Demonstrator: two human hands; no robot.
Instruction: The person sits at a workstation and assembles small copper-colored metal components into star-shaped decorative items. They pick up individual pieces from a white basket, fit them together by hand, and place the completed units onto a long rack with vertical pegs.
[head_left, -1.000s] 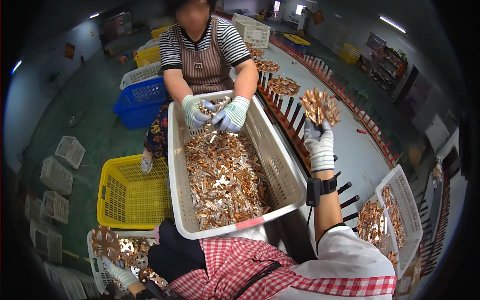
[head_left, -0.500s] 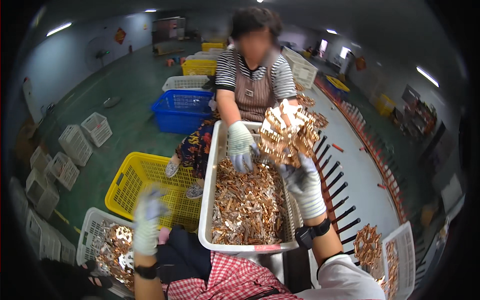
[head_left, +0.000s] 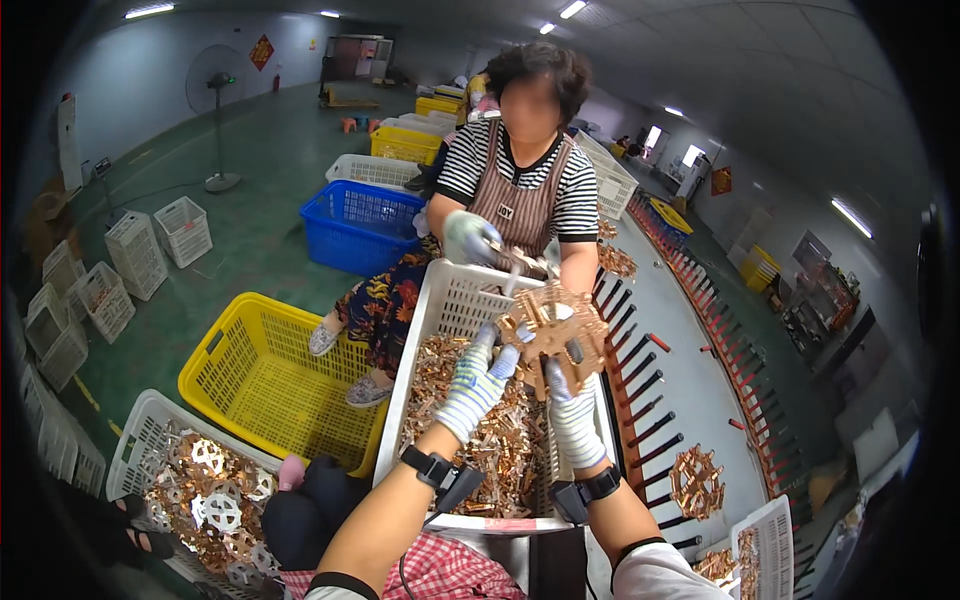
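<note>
Above the white crate [head_left: 388, 440] in front of me is a stack of copper-coloured toothed metal plates [head_left: 562, 325] with holes through them. My right hand [head_left: 575, 415], in a striped white glove, grips the stack from below. Closed at its lower left edge is my gloved left hand [head_left: 472, 390]; the exact contact of its fingertips is partly hidden. Many small copper-coloured metal pieces [head_left: 490, 455] fill the crate beneath. Across from me, a co-worker's gloved hand [head_left: 470, 238] holds similar metal pieces [head_left: 515, 262] over the crate's far end.
A yellow basket [head_left: 285, 375] stands at left, a blue one [head_left: 362, 225] behind it. A white basket of toothed plates [head_left: 210, 490] sits at lower left. Right of the crate, a bench [head_left: 690, 370] carries a row of black-handled rods [head_left: 650, 435]; a ring-shaped copper-coloured stack [head_left: 697, 483] lies near them.
My left hand has come from above the lower-left basket to the stack. My right hand has lowered the stack slightly toward me. The co-worker's hand has risen from the crate with pieces.
</note>
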